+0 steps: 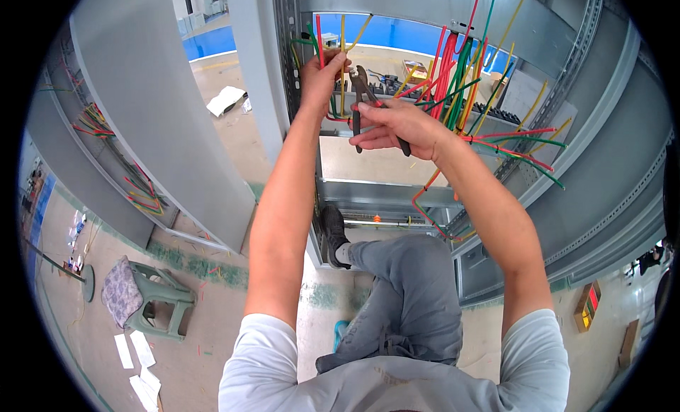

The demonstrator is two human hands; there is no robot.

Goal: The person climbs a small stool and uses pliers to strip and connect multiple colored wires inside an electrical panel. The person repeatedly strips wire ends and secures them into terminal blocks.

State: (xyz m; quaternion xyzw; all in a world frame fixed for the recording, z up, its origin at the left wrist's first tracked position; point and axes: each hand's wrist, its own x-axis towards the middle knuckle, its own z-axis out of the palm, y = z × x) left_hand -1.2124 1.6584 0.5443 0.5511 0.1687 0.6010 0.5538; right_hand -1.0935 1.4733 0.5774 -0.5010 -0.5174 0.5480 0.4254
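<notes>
Nearest the camera, a white short-sleeved shirt [397, 384] and grey trousers [407, 298] fill the lower edge, with one black shoe [333, 231] braced on the bottom frame of an open grey metal electrical cabinet [602, 164]. Both bare forearms rise from the shoulders toward the cabinet interior. Left hand [322, 75]: closed in a fist around a small cluster of thin insulated wires, red, yellow and green [329, 36], whose free ends stand upright above the knuckles. Right hand [397, 125]: fingers curled around the dark handles of a pair of metal pliers [365, 93]; the tool's head points upward and lies between the two hands, just beside the left hand's gripped wires, at about the level of the left wrist. Whether the plier tips touch a wire cannot be told. To the right of the right hand, a dense bundle of red, green and yellow wires [460, 79] fans out from the cabinet's upper part. On the concrete floor at lower left stands a green plastic stool draped with a grey cloth [145, 295], with white paper sheets [138, 362] near it.
</notes>
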